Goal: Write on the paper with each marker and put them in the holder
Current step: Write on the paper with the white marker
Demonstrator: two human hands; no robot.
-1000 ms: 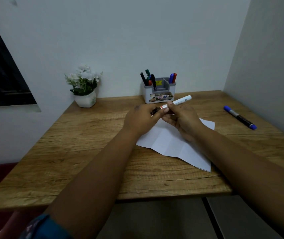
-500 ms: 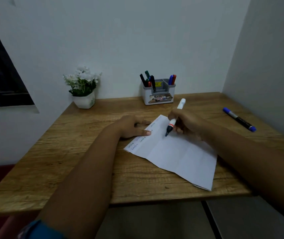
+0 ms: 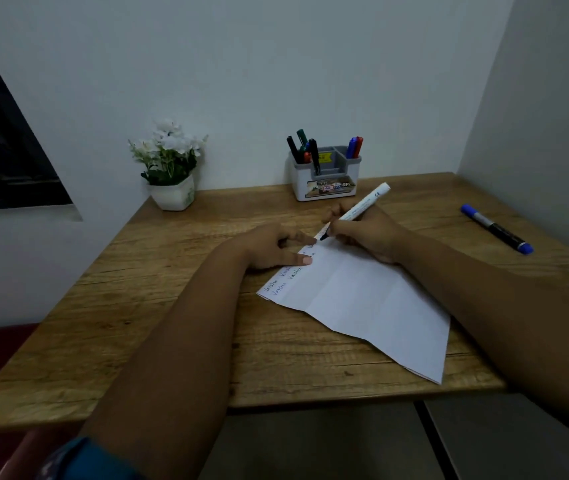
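A creased white paper (image 3: 362,299) lies on the wooden desk (image 3: 158,306), with handwritten lines along its left edge. My right hand (image 3: 366,233) grips a white marker (image 3: 362,206), its dark tip touching the paper's far corner. My left hand (image 3: 276,245) rests flat with fingers spread, pressing the paper's left edge; whether it hides the cap I cannot tell. A white and grey holder (image 3: 324,176) stands at the back of the desk with several markers in it. A blue marker (image 3: 496,228) with its cap on lies on the desk at the right.
A white pot of white flowers (image 3: 170,164) stands at the back left of the desk. Walls close in behind and to the right. A dark window (image 3: 2,143) is on the left. The desk's front edge runs just below the paper's near corner.
My hands parted from the marker's cap end. My left hand went down flat onto the paper and my right hand brought the marker tip down to the paper's far corner.
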